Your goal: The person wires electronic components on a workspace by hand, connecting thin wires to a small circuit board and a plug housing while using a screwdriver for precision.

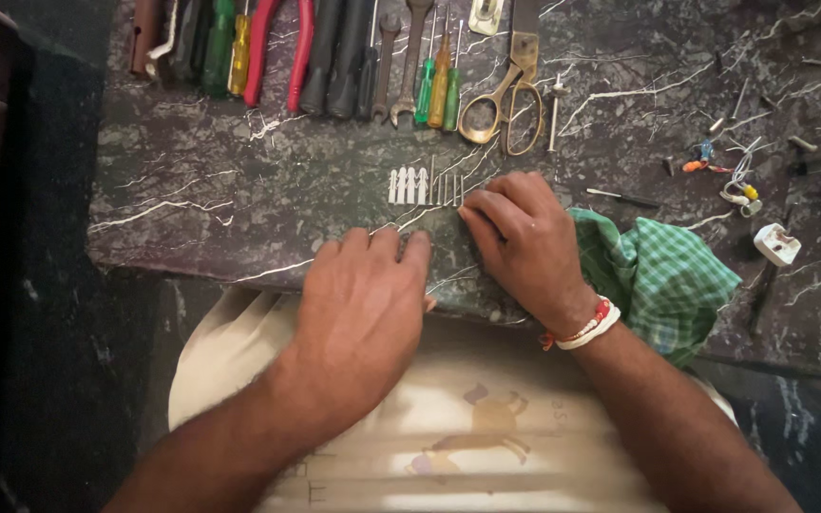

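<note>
Right fingers: now your right hand point(523, 237) is resting palm down, its fingertips point(472, 217) curling together and pressing on the slab just below the thin metal nails point(448, 190); whether they are pinching one, you cannot tell.
Left fingers: your left hand point(365, 313) is lying flat, fingers together and holding nothing, the tips touching the stone near the table edge.
Small parts: white ribbed plastic wall plugs point(408, 185) are standing in a neat row, touching side by side, with the nails just beside them.
Cloth: a crumpled green checked cloth point(658, 275) is lying beside your right wrist.
Tools: brass-coloured scissors point(505, 100) and glossy-handled screwdrivers point(437, 90) are lining the far side.
Surface: a dark marble table point(201, 190) with white veins is carrying everything.
</note>
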